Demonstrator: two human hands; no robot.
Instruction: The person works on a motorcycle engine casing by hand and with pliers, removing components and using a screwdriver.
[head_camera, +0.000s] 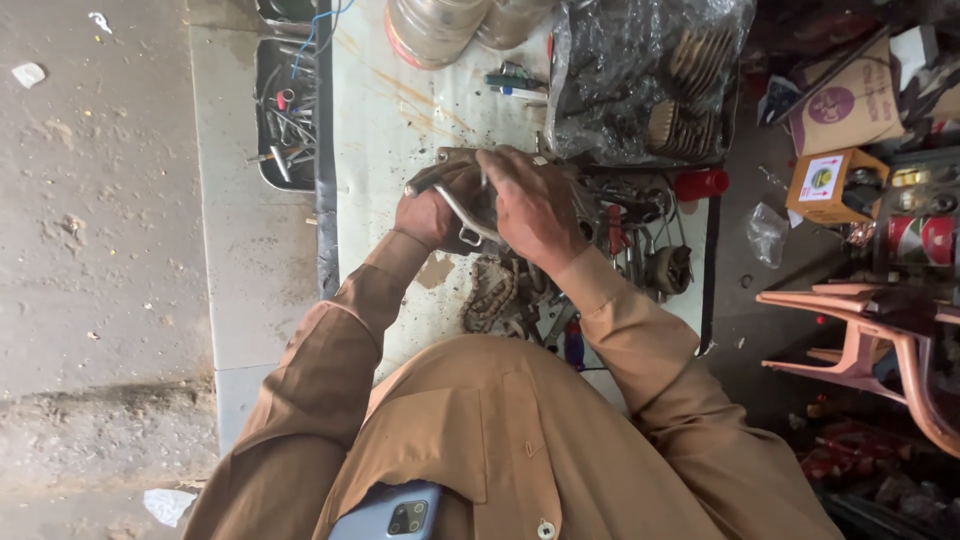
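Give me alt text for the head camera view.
Both hands, left hand and right hand, grip a grimy metal part over a cluttered workbench; a chain lies below, a tool tray at left.

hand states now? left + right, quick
Left hand: closed on a bent metal rod.
Right hand: closed over a grey metal part, fingers curled; exact grip cannot be told.

Tan sleeves (330, 350) over a pale, rust-streaked worktop (390, 130), a red cap (700, 184), an orange box (835, 185), a pink plastic chair (880, 340), a grey-blue phone (395, 515).
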